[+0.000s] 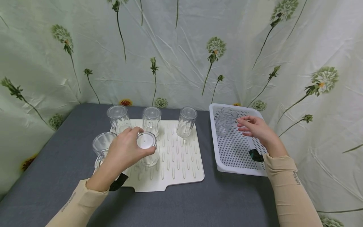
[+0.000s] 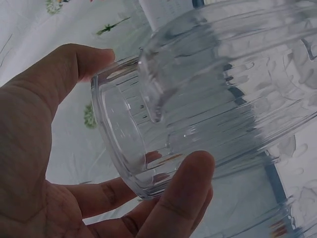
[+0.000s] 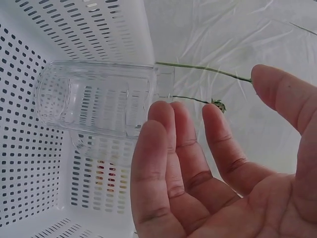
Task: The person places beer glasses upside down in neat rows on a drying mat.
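My left hand [image 1: 124, 151] grips a clear glass mug [image 1: 149, 159] by its base end, thumb on one side and fingers on the other. The mug is upside down over the white ribbed draining board [image 1: 178, 171]; whether its rim touches the board cannot be seen. In the left wrist view, the thumb and fingers surround the mug's thick base [image 2: 119, 134]. My right hand [image 1: 258, 130] hovers over the white basket [image 1: 215, 151] with fingers spread and slightly bent, holding nothing. Beside its fingertips, another clear mug [image 3: 99, 99] stands upside down in the basket.
Several upturned clear mugs stand along the board: one back left [image 1: 118, 118], one back middle [image 1: 152, 118], one back right [image 1: 187, 121]. Another mug [image 1: 103, 143] is close to my left hand. A floral curtain [image 1: 181, 63] hangs behind the grey table [image 1: 181, 205].
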`<state>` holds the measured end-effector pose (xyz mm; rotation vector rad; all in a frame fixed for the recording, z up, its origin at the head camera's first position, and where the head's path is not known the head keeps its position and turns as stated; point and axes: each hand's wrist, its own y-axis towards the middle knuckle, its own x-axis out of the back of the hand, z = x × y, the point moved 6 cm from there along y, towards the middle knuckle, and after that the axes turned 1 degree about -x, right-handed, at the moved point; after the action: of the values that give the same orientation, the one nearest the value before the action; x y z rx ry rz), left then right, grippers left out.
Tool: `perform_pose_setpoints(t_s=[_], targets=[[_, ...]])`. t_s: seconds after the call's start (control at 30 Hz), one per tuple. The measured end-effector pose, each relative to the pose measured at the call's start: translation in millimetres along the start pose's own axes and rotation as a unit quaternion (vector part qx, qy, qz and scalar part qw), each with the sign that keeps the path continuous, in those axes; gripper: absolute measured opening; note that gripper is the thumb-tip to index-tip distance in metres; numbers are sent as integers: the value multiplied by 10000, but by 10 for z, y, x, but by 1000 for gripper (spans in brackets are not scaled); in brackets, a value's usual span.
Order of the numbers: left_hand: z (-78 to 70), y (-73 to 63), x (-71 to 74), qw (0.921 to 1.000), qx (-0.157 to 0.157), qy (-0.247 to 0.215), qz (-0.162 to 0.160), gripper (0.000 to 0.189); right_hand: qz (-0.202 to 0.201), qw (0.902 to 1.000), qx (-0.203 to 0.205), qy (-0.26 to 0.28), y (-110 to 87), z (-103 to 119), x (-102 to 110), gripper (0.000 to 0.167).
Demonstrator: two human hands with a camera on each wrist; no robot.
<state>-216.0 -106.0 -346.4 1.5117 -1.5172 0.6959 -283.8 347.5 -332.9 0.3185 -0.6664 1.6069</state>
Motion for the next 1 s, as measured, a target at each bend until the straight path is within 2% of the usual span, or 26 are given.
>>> perform_pose_setpoints(t_s=[0.43, 0.8, 1.0], targets=[[77, 27, -42, 9998, 196, -85, -5, 74, -10, 9999, 14, 131, 79, 0, 1, 64], [99, 23, -54, 9997, 124, -215, -89, 78, -185, 9997, -143, 47, 161, -61, 26, 76], [94, 17, -43, 9995, 87, -252, -143, 82, -237, 9996, -116, -29, 202, -14, 17, 83]])
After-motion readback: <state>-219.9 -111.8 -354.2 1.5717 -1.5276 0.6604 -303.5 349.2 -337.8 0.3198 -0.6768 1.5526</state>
